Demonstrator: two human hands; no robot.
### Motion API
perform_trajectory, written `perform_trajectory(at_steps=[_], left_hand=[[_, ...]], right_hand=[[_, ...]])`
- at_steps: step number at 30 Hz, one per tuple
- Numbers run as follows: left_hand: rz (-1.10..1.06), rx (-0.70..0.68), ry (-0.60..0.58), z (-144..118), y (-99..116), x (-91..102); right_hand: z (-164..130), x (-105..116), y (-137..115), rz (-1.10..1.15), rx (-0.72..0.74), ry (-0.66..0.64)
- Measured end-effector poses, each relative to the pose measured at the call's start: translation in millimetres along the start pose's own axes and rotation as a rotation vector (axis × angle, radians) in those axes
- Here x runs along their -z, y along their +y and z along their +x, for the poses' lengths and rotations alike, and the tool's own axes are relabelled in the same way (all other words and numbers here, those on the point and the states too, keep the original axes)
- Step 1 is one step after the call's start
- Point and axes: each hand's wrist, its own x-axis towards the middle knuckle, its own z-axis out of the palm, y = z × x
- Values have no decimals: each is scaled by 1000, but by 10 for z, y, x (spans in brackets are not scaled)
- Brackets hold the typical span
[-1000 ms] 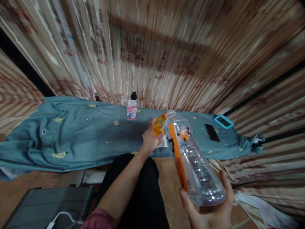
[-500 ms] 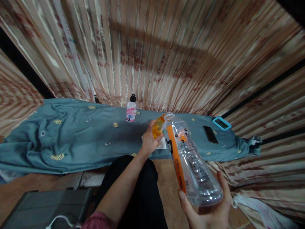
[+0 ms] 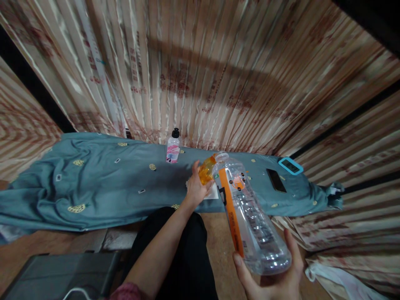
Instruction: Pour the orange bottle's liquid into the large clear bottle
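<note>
A large clear plastic bottle (image 3: 253,216) with an orange label leans with its uncapped neck toward the cloth-covered surface. My right hand (image 3: 271,271) cups its base, thumb on one side and fingers on the other. Close beside the bottle's neck, my left hand (image 3: 196,185) is wrapped round a smaller bottle (image 3: 206,170) that looks amber or holds amber liquid. The two necks are next to each other; whether they touch I cannot tell. Beneath my left hand lies a piece of white paper (image 3: 213,191), partly covered.
A small clear bottle with a black cap (image 3: 173,149) stands on the teal patterned cloth (image 3: 103,187). To the right lie a dark phone (image 3: 276,180) and a blue-framed digital clock (image 3: 291,165). Curtains rise behind. A grey case (image 3: 62,275) sits at the lower left.
The view has shifted slightly, so the surface sits a little lower. Both hands keep their holds on the bottles, in nearly the same pose.
</note>
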Motion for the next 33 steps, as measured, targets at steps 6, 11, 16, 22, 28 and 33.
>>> perform_trajectory(at_steps=[6,11,16,22,28,33], left_hand=[[13,6,-2,0,-2,3],[4,12,2,-9,14,8],[16,16,12,-22,44,18],[18,31,15,-31,69,32],[7,13,9,-37,63,20],[22,16,24,-35,41,14]], right_hand=[[-6,-10,-29,20,-50,6],[-4,3,-13,4,-42,-10],[5,0,7,-2,-11,-3],[4,-2,8,0,-16,-5],[2,-7,-9,-16,-16,1],[13,-10,-15,12,-15,-1]])
